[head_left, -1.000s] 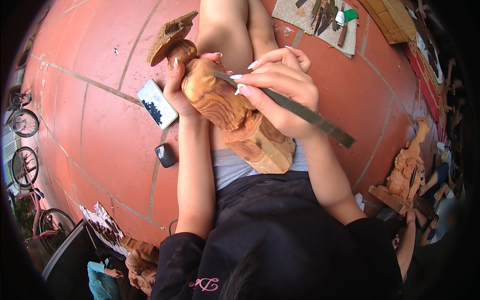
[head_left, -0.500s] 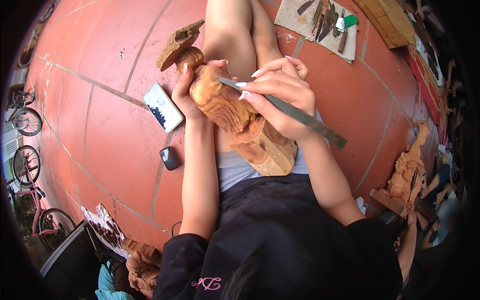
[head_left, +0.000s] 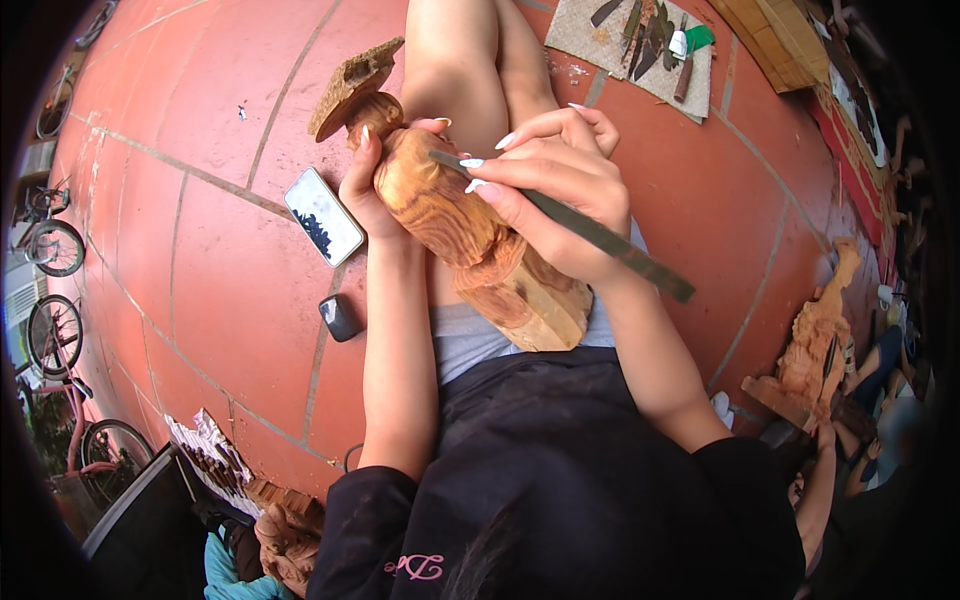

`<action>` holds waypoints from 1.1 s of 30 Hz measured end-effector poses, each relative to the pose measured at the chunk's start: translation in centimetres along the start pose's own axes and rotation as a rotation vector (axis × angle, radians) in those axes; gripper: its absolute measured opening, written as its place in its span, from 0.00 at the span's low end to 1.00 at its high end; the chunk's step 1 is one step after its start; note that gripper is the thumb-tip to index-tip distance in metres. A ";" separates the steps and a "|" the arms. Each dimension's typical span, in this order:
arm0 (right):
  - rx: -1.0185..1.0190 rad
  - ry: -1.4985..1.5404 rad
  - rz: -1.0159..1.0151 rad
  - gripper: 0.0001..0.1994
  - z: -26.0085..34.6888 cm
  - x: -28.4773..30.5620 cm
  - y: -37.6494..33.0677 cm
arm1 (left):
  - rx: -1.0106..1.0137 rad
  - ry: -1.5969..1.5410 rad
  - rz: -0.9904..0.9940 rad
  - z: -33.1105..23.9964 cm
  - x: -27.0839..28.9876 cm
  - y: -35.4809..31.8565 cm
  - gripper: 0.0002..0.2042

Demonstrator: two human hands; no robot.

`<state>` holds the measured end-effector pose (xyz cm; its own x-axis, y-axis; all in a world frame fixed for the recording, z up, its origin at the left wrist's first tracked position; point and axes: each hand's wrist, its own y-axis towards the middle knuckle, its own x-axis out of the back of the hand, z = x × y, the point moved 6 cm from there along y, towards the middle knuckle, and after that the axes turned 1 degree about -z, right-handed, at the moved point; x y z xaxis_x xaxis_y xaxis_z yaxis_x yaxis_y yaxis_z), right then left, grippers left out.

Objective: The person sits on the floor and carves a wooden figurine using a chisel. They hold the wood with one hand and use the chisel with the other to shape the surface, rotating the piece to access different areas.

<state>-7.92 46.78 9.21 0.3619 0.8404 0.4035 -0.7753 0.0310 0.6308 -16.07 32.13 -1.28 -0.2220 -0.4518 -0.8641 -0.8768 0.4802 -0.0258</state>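
A carved wooden figure [head_left: 450,215] with a broad, rough-topped hat and a squared base leans across my lap. My left hand [head_left: 372,185] is wrapped round its upper part, just below the hat, thumb on the near side and fingertips showing over the far side. In my right hand [head_left: 565,190] is a long, flat, dark metal file [head_left: 610,245], pinched between thumb and fingers. The file's narrow tip rests on or very close to the figure's upper body; its other end sticks out past my wrist to the right.
On the red tiled floor, a phone [head_left: 324,217] and a small black case [head_left: 340,317] lie left of my arm. Several tools lie on a mat [head_left: 590,45] ahead. Another carving [head_left: 805,345] stands at right near a person's arm [head_left: 818,490]. Bicycles [head_left: 55,335] line the far left.
The file has rolled slightly in my right hand and its face looks darker. Figure and hands have shifted a little to the left in view; both grips are the same.
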 end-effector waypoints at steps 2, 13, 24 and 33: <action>0.003 0.000 0.001 0.06 -0.3 -0.5 -0.1 | -0.014 0.008 -0.024 -0.1 0.2 0.0 0.34; -0.009 -0.021 0.030 0.05 -0.5 0.2 -0.2 | -0.030 0.020 -0.043 -0.1 0.6 0.0 0.35; -0.012 -0.038 0.056 0.05 -0.5 0.7 -0.6 | 0.010 0.036 0.007 0.0 0.1 0.0 0.35; 0.033 -0.044 0.024 0.05 -0.5 0.5 -0.4 | 0.014 0.013 -0.010 -0.1 -0.1 0.0 0.34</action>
<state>-7.66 47.47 8.86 0.3668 0.8159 0.4470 -0.7668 -0.0070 0.6419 -16.07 32.10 -1.14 -0.2193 -0.4664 -0.8570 -0.8728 0.4864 -0.0413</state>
